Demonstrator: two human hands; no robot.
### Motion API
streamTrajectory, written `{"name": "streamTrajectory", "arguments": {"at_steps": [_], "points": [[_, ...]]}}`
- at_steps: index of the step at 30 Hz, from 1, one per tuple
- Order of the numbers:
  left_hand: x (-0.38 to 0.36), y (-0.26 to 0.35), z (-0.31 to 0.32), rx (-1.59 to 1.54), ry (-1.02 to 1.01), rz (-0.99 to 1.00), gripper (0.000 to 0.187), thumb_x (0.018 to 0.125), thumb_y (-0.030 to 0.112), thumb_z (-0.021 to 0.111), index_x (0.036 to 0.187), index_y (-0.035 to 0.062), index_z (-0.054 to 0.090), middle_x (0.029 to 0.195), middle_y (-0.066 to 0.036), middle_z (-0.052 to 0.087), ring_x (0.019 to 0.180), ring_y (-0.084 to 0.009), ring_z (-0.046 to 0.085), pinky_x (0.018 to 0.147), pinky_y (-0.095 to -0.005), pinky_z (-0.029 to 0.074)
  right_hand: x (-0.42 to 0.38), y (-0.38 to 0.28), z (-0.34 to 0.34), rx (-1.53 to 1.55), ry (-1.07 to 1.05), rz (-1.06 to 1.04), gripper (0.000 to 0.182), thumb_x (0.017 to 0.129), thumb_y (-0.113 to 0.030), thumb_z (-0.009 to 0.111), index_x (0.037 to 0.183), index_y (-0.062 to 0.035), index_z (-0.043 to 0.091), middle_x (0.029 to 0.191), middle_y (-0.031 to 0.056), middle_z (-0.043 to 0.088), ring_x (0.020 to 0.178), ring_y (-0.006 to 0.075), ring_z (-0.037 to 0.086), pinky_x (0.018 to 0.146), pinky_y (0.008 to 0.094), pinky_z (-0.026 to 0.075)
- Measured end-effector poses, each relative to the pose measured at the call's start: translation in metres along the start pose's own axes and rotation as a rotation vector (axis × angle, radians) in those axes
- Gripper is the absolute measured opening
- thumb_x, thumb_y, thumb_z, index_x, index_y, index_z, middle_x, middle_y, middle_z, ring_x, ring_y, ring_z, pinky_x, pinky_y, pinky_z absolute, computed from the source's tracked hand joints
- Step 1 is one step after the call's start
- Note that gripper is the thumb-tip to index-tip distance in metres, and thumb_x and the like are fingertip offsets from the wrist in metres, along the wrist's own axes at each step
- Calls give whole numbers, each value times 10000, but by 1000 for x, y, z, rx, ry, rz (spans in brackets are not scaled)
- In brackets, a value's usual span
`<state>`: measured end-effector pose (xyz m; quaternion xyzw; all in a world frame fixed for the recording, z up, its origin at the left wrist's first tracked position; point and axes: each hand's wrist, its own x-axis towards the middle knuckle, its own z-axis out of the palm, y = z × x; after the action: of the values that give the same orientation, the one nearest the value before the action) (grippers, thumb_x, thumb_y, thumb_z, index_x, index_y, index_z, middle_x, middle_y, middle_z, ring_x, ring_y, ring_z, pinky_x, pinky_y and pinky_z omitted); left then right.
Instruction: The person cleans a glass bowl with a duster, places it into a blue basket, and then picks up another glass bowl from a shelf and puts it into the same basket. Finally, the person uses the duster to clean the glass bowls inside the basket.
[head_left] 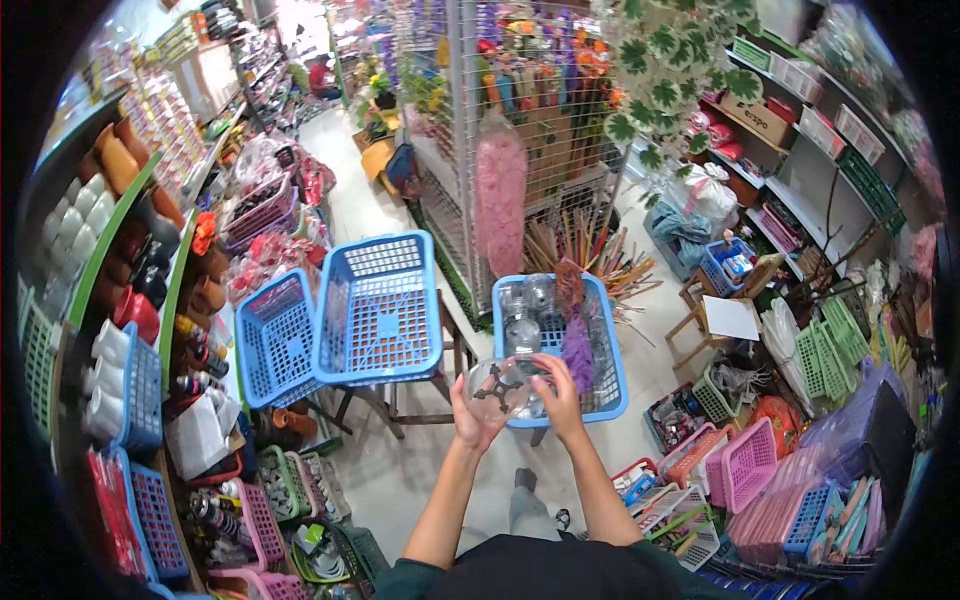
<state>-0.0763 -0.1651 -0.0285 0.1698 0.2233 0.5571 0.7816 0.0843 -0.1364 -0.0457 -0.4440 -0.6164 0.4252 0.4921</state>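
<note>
Between my two hands is a clear, round glass piece with a dark cross-shaped pattern (pixel 497 391). My left hand (pixel 474 412) cups its left side with the fingers curved round it. My right hand (pixel 559 397) holds its right edge, thumb and fingers bent. Just beyond and to the right, a blue basket (pixel 612 400) holds several clear glass pieces (pixel 522 334), a purple bundle (pixel 577 356) and a reddish-brown bundle (pixel 569 290).
Two blue baskets (pixel 428 300) (pixel 250 345) stand on stools at the left. Crowded shelves line both sides. A wire rack (pixel 465 150) with hanging flowers rises ahead. Pink baskets (pixel 749 466) lie at the lower right. A person in red (pixel 322 77) is far back.
</note>
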Motion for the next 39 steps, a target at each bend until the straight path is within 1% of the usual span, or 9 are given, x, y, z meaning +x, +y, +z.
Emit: {"name": "streamTrajectory", "arguments": {"at_steps": [5,9,14,20,21,28,30,36,39], "points": [[-69,40,-3,106,128,224,824,892,630,185,1365,-9,400,1301,-148,507,1159,-290,516,1002,-418,388,-24,-118,79,-491,-173,-447,972,599,-431,824,1341,14,381,1292,182,425,1172,349,453,962,419,407],[-142,80,-25,147,176,425,794,913,599,195,1349,-28,412,1285,-138,524,1114,-278,549,966,-402,422,-50,-164,136,-295,-385,-490,1036,579,-369,843,1382,26,322,1249,180,452,1106,348,488,971,421,395],[-262,120,-9,188,350,702,819,910,626,228,1336,-44,431,1311,-146,516,1200,-290,499,1037,-396,367,-91,-213,214,-158,-536,-737,1060,558,-311,856,1394,31,300,1173,173,511,1109,338,492,943,408,429],[-398,143,-25,262,570,1068,769,950,599,247,1351,-42,385,1322,-151,498,1231,-249,475,1043,-390,363,-148,-280,304,134,-950,-733,974,562,-211,848,1366,9,343,1277,192,449,1135,315,495,899,369,478],[-417,144,-26,241,652,1131,743,960,580,243,1349,-35,391,1320,-144,501,1225,-239,480,1041,-383,365,-155,-289,320,83,-904,-952,939,566,-210,842,1346,6,364,1275,190,450,1137,304,502,849,346,503],[-531,125,-19,312,786,1540,643,980,525,281,1416,52,268,1229,-129,569,1036,-218,617,894,-345,490,-236,-357,405,381,-1163,-856,851,501,-224,862,1215,35,480,1114,171,583,1035,274,583,912,361,464],[-559,115,-22,482,1004,1667,585,998,470,268,1413,57,277,1113,-126,634,992,-241,635,891,-371,494,-258,-365,432,437,-1183,-856,836,530,-250,869,1217,35,487,1120,168,590,1025,249,586,899,355,465],[-613,92,1,555,1457,1791,445,974,250,448,1347,33,341,1161,-198,590,1075,-283,603,952,-385,460,-337,-373,496,444,-1166,-716,798,586,-425,843,1145,53,533,1052,192,614,961,277,612,845,350,474],[-630,84,-5,1040,2191,1455,323,888,197,601,1158,31,536,1165,-132,600,1144,-233,545,980,-386,410,-365,-372,503,434,-1128,-763,821,583,-466,829,1145,41,512,1037,190,612,937,308,626,806,361,495]]}}
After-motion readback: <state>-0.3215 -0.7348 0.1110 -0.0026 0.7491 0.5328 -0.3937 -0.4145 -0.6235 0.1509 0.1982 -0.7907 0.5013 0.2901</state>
